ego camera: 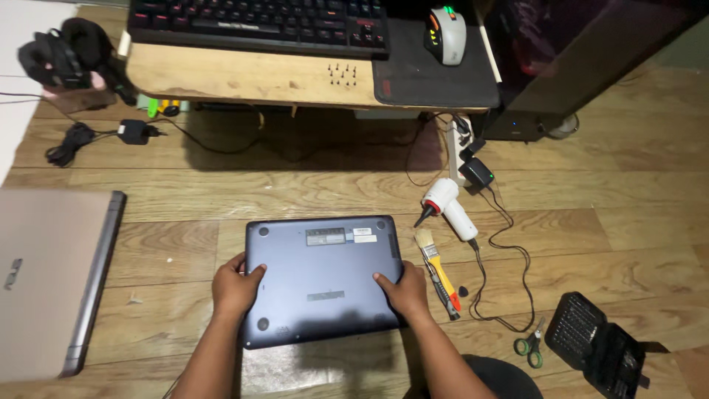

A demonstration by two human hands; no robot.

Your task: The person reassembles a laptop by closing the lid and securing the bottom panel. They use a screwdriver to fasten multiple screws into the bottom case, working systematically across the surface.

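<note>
- Dark blue laptop, underside up, lies on the wooden floor at lower centre of frame.
- My left hand grasps its left edge, thumb on top.
- My right hand grasps its right edge.
- Paintbrush and screwdriver just right.

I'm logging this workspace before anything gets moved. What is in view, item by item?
Laptop: 1, dark blue-grey, underside up on the floor, held at both sides.
Second laptop: 1, silver-pink, closed, floor at left.
Small screws: about nine, dark, on the low wooden desk.
Keyboard: 1, black, on the desk.
Mouse: 1, white, on a black pad.
Handheld blower: 1, white, floor, right of the laptop.
Brush: 1, pale bristles, beside the laptop.
Screwdriver: 1, yellow and orange.
Scissors: 1, green handles.
Bit set case: 1, black, open.
Left hand: on the laptop's left edge.
Right hand: on its right edge.
</note>
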